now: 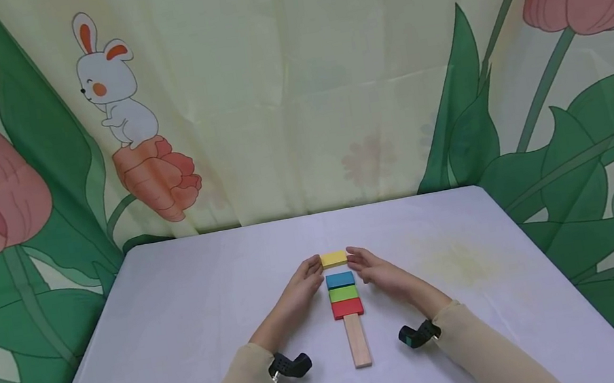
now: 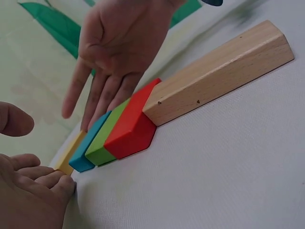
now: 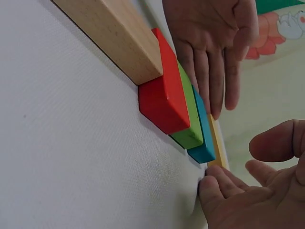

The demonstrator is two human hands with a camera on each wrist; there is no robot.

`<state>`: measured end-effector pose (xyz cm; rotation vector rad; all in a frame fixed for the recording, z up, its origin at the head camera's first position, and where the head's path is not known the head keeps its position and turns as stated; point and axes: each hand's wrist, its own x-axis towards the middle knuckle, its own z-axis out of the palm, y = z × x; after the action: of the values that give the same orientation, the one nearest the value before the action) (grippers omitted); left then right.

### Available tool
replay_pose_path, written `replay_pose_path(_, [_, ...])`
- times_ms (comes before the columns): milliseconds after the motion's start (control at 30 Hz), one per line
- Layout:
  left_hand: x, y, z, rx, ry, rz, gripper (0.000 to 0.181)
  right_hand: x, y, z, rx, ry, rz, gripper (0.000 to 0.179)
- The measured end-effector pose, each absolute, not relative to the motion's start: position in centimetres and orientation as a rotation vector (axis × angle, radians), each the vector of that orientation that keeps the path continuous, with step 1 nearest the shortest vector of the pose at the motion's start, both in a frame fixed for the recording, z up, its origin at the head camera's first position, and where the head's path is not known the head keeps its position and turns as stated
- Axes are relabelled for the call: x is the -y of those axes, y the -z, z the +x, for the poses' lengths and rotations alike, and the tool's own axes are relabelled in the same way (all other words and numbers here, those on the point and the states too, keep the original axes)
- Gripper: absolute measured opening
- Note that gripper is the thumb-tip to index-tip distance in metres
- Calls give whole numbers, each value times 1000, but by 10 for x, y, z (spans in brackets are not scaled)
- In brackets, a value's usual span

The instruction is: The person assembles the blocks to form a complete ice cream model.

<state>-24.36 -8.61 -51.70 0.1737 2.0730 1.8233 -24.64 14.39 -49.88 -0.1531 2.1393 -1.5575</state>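
Observation:
A yellow block (image 1: 334, 259) lies on the table between the two hands. My left hand (image 1: 304, 284) is at its left end with fingers extended, and my right hand (image 1: 381, 270) is at its right end in the same way. Fingertips appear to touch the block's ends in both wrist views. Just nearer, a blue block (image 1: 340, 280), a green block (image 1: 343, 293) and a red block (image 1: 347, 308) lie side by side in a row. From the red block a long plain wooden block (image 1: 357, 341) runs toward the front. A gap separates the yellow block from the blue one.
A white cloth covers the table (image 1: 208, 286). Behind it hangs a curtain (image 1: 291, 88) printed with tulips and a rabbit. A black band with a camera (image 1: 291, 364) is on the left wrist, and another camera (image 1: 419, 334) is on the right.

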Motion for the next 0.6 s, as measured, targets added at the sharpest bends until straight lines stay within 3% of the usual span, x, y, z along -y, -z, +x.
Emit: replay_pose_path(600, [87,517,-223,-2110,-1741,281,60,-146,496,-225,-2197,1497,-135,72])
